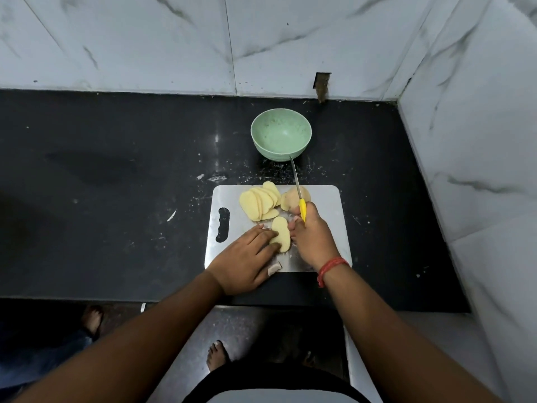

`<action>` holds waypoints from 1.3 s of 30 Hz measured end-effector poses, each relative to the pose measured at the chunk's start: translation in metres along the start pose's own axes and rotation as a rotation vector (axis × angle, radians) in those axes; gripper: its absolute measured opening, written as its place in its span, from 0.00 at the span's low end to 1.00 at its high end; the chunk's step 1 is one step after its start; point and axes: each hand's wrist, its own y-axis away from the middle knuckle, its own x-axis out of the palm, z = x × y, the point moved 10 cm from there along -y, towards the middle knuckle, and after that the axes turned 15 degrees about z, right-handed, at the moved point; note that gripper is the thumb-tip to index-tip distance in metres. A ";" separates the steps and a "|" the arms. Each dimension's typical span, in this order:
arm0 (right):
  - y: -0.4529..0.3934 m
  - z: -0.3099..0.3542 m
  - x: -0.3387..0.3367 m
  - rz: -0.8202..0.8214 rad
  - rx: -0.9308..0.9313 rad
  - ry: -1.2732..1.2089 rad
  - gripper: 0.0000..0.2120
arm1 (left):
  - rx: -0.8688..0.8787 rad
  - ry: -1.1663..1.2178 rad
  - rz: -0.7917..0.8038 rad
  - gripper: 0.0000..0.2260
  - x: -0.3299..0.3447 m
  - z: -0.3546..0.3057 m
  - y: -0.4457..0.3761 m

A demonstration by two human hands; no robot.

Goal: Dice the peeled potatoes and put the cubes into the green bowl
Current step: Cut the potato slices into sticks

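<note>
Head view: left hand (247, 254) lies flat, fingers steadying a potato slice (281, 234) mid-board, while the right hand (312, 237) has its grip clenched round the yellow knife (299, 196). Slices (258, 203) pile at the cutting board's (325, 205) far edge beside an uncut chunk (289, 200). No cubes yet, and the green bowl (281, 134) near the worktop's back edge looks empty, so most dicing's left I'd say.
</note>
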 end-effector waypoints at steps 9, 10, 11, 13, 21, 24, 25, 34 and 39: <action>0.023 -0.002 0.003 -0.043 -0.010 -0.006 0.08 | 0.030 -0.033 0.029 0.21 0.006 -0.002 0.001; 0.023 -0.002 0.003 -0.040 -0.011 -0.008 0.08 | 0.034 -0.042 0.040 0.22 0.007 -0.002 0.001; 0.024 -0.001 0.003 -0.038 -0.007 -0.013 0.07 | 0.038 -0.051 0.048 0.23 0.007 -0.002 0.001; 0.024 -0.001 0.002 -0.037 -0.002 -0.031 0.07 | 0.044 -0.062 0.063 0.24 0.008 -0.004 0.001; 0.032 0.005 0.001 -0.057 -0.019 -0.040 0.07 | 0.089 -0.001 0.004 0.20 -0.002 -0.012 0.003; 0.035 0.011 0.000 -0.084 -0.007 0.072 0.08 | 0.084 0.002 -0.025 0.18 -0.004 -0.010 0.003; 0.038 0.014 0.000 -0.100 -0.004 0.139 0.09 | 0.075 -0.001 -0.038 0.18 -0.004 -0.009 0.003; 0.065 0.004 0.019 -0.019 0.144 0.510 0.09 | 0.040 0.005 -0.042 0.17 -0.003 -0.003 0.005; 0.073 -0.003 0.028 0.045 0.199 0.582 0.06 | 0.044 0.002 -0.035 0.18 0.001 -0.003 0.006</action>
